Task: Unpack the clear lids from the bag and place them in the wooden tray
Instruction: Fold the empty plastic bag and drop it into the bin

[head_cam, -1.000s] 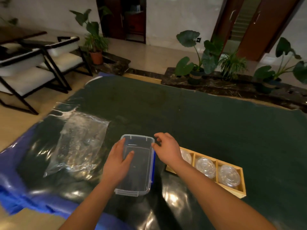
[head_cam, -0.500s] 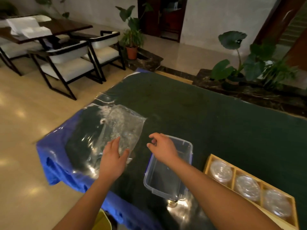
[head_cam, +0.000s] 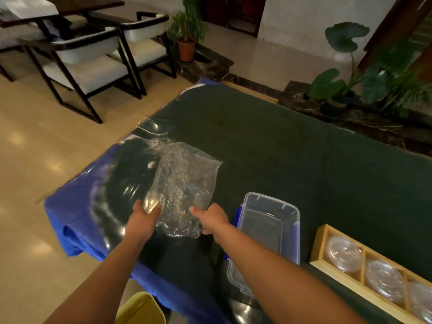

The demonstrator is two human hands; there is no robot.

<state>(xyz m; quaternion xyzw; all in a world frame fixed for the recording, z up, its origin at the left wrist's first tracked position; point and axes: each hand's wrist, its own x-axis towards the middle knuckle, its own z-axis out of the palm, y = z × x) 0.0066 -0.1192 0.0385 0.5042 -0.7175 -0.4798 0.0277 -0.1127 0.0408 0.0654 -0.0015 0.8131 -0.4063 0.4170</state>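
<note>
**Both hands on the clear bag; three lids sit in the wooden tray**

Counted: one clear plastic bag [head_cam: 184, 188], one clear plastic box [head_cam: 268, 232] with blue clips, one wooden tray [head_cam: 319, 244], and three clear lids visible in it, one per compartment: the nearest lid [head_cam: 343, 253], the middle lid [head_cam: 383, 280] and the far-right lid [head_cam: 420, 305], which the frame edge cuts off.

The bag is crinkled, glossy and see-through; whether any lids are inside cannot be told. It lies on the desk [head_cam: 280, 146], which is covered in dark green cloth over blue, near the left corner. Its long axis runs from the person away toward the far side, leaning a little to the right, with the near end at the hands.

The left hand [head_cam: 142, 220] is closed on the bag's near left edge. The right hand [head_cam: 212, 219] reaches to the near right edge, fingers curled; a firm grip there cannot be told.

The box lies just right of the bag, the tray further right, running lengthwise toward the lower right corner.
</note>
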